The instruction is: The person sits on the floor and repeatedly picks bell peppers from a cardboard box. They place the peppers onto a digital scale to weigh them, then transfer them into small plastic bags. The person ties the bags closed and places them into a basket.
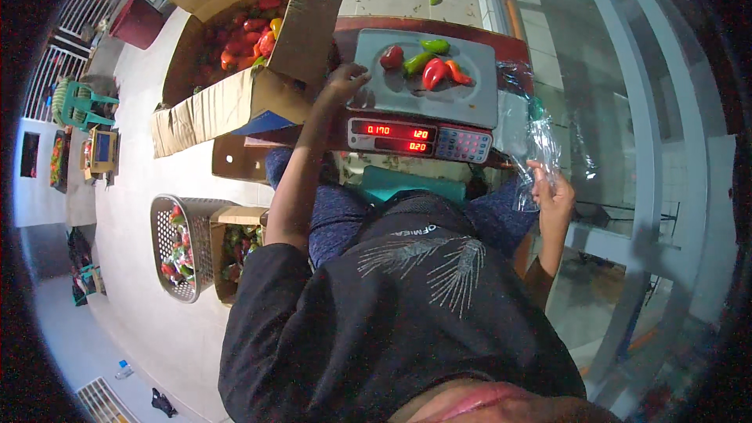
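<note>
Sitting at a digital counter scale [423, 110], a person in a black T-shirt [376, 321] extends the left hand [345, 84] and grips with the right hand [555, 191]. A flapped cardboard box [313, 23] holding mostly red peppers [254, 35] stands just left of the left fingers. A gray perforated plastic basket [160, 227] sits well apart from them, behind and to the left. The scale's gray platter [479, 94] lies right of the left fingers, which are loosely spread with nothing between them; whether they touch it cannot be told. The right fingers, beyond the platter's near right corner, pinch a clear plastic bag [540, 135]. Right of the left fingertips, on the platter, rest a red pepper [435, 75], an orange-red pepper [459, 74], two green peppers [417, 63] and, nearest those fingertips, a dark red pepper [391, 57].
</note>
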Action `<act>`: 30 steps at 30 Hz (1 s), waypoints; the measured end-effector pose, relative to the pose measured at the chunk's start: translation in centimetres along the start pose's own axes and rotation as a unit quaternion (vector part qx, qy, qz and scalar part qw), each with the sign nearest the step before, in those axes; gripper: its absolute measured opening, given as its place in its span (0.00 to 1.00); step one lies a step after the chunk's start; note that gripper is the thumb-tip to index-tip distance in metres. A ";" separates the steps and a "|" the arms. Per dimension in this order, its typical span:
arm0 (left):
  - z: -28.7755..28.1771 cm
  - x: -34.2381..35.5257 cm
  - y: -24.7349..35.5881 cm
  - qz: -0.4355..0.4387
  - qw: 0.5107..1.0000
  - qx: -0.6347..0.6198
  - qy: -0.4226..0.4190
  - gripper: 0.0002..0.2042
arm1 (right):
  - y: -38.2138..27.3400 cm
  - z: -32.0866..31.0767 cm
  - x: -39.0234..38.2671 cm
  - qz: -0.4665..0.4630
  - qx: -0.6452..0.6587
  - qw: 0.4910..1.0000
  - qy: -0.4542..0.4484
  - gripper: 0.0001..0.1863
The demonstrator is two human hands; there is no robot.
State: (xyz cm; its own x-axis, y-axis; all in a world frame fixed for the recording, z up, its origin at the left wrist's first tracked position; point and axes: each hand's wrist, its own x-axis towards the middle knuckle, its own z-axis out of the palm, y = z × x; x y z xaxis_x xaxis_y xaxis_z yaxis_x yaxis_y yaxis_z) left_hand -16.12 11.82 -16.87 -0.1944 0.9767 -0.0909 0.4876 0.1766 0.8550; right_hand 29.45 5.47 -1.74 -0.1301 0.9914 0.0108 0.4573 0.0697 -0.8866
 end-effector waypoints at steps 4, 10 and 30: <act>0.1 0.1 0.9 0.024 1.000 -0.013 0.011 0.23 | -0.2 0.2 0.0 0.000 -0.009 1.000 -0.002 0.12; 1.3 3.0 0.0 0.069 0.996 0.025 0.048 0.23 | 0.0 0.1 0.2 -0.021 -0.018 1.000 0.001 0.12; 4.5 -12.4 7.7 0.119 0.971 -0.097 -0.185 0.21 | -4.8 12.3 2.9 -0.396 -0.122 0.843 -0.344 0.17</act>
State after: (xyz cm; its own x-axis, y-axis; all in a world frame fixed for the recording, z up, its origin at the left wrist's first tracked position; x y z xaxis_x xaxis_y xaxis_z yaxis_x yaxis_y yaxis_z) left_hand -6.10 1.59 -11.48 0.2403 0.9704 -0.0260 0.3053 -0.0502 0.9509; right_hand 16.03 6.60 -3.13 -0.9205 0.3305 0.2087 0.1440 0.7831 -0.6050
